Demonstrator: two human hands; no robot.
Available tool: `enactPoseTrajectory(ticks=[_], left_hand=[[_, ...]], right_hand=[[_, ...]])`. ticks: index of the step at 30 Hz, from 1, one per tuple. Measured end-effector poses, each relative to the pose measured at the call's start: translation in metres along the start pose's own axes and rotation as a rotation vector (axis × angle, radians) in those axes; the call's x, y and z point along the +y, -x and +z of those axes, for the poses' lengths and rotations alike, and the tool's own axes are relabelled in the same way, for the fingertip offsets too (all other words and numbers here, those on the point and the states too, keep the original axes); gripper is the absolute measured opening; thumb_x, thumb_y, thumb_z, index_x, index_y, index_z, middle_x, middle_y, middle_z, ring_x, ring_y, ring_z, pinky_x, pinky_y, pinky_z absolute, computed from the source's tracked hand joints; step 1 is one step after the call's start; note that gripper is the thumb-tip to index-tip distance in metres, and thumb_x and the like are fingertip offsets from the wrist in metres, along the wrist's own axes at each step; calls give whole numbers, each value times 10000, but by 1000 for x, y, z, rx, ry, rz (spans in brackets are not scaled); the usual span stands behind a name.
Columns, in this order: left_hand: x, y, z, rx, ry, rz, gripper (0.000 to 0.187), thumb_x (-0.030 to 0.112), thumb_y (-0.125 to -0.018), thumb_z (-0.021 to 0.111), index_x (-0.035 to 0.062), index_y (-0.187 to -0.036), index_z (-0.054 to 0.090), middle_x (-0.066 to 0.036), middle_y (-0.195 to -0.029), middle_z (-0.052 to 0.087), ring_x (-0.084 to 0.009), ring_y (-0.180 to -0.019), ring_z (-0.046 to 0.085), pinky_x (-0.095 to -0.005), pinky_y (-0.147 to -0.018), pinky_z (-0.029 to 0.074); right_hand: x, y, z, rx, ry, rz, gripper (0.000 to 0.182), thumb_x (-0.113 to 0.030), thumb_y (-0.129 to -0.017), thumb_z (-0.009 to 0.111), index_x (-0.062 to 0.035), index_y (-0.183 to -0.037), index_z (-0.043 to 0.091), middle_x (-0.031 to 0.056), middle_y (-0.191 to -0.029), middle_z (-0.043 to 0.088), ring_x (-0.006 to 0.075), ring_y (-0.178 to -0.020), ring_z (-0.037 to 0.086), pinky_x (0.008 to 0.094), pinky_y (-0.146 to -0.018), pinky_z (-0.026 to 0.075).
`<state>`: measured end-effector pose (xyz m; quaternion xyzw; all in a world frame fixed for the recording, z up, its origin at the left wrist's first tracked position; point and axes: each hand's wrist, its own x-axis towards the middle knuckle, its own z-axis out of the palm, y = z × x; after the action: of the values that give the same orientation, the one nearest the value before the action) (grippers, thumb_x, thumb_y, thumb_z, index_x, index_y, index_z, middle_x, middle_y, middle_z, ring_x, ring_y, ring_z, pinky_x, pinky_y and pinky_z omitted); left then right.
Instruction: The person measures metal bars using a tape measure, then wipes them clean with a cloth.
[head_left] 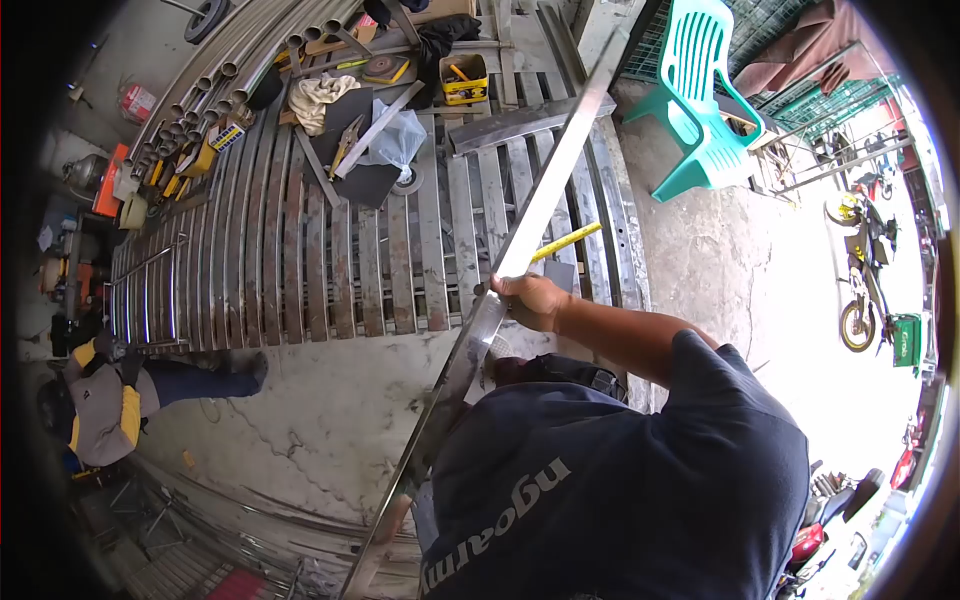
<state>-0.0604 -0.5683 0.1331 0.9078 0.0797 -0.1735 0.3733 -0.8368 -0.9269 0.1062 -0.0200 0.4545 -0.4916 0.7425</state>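
Observation:
My right hand [532, 302] is closed around a long, shiny metal bar [560, 165]. The bar runs diagonally over the slatted metal bench [375, 275] and down past the left side of my body. Low along it, near my torso, a small patch [393, 518] could be part of my left hand or a reflection; no fingers can be made out there. A yellow strip like a tape measure blade [568, 242] lies just beyond my right hand. A shorter grey metal piece [525, 125] rests across the slats, behind the bar.
Metal pipes [235, 75] are bundled at the back left. A yellow container [463, 80], a plastic bag [398, 138] and cloth [322, 100] lie on the bench. A green plastic chair [705, 110] stands to the right. At far left is another person [110, 400].

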Motion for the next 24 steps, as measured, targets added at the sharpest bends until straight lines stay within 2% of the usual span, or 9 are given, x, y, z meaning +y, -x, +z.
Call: enactPoseTrajectory(ticks=[5,6,7,13,14,15,18,21,24], left_hand=[[50,-69,71,-46,314,-36,891,584,-954,652,-81,-1517,468,-280,-1429,615,-432,-1205,682,-507,-1013,569],[63,-77,95,-219,422,-113,835,552,-962,626,-6,-1559,456,-218,-1593,492,-400,-1430,513,-512,-1224,368],[72,-98,121,-244,429,-113,870,571,-964,609,-23,-1571,421,-214,-1621,459,-370,-1438,509,-500,-1230,353],[159,-154,235,-88,539,-83,576,311,-878,758,-52,-1294,592,-172,-1214,680,-310,-1088,669,-487,-990,538],[172,-168,249,-113,572,-79,550,291,-867,774,-53,-1259,600,-162,-1169,687,-306,-1052,676,-485,-962,549],[183,-179,269,-141,605,-79,525,271,-855,791,-55,-1224,608,-152,-1124,694,-302,-1016,682,-482,-933,561],[230,-151,299,-185,565,-118,569,281,-872,787,-73,-1267,584,-161,-1199,690,-318,-1060,681,-510,-985,556],[235,-188,348,-280,620,-142,665,287,-893,775,-42,-1409,514,-162,-1298,667,-334,-1109,672,-523,-1039,538],[226,-198,389,-437,600,-156,700,287,-925,747,24,-1502,450,-166,-1384,628,-345,-1194,639,-523,-1082,509]], right_hand=[[73,-28,-13,19,-39,95,364,-237,-1036,736,-11,-1298,621,97,-1162,687,277,-1112,666,482,-1016,522],[87,-35,-7,74,-35,63,374,-250,-1040,729,-1,-1295,618,117,-1170,689,292,-1106,672,480,-1018,519],[91,-40,7,92,-60,72,381,-270,-1042,723,0,-1290,617,120,-1168,689,296,-1095,674,479,-1015,519],[102,-97,50,168,91,126,416,-406,-1036,677,-21,-1188,636,137,-1107,702,295,-1028,700,451,-912,568],[111,-120,37,200,148,78,427,-470,-1017,686,-55,-1115,666,143,-986,712,286,-877,727,459,-778,608],[107,-123,47,210,222,163,430,-488,-1016,683,-65,-1098,673,148,-941,712,291,-818,729,455,-735,614],[78,-124,82,162,460,469,430,-507,-1019,682,-87,-1110,703,189,-788,719,327,-617,743,451,-552,632],[54,-97,153,168,913,414,471,-468,-1013,710,-17,-1148,695,227,-838,744,358,-685,779,443,-571,658],[31,-106,172,173,992,324,420,-374,-1042,698,44,-1082,710,193,-842,768,292,-638,766,407,-560,650]])
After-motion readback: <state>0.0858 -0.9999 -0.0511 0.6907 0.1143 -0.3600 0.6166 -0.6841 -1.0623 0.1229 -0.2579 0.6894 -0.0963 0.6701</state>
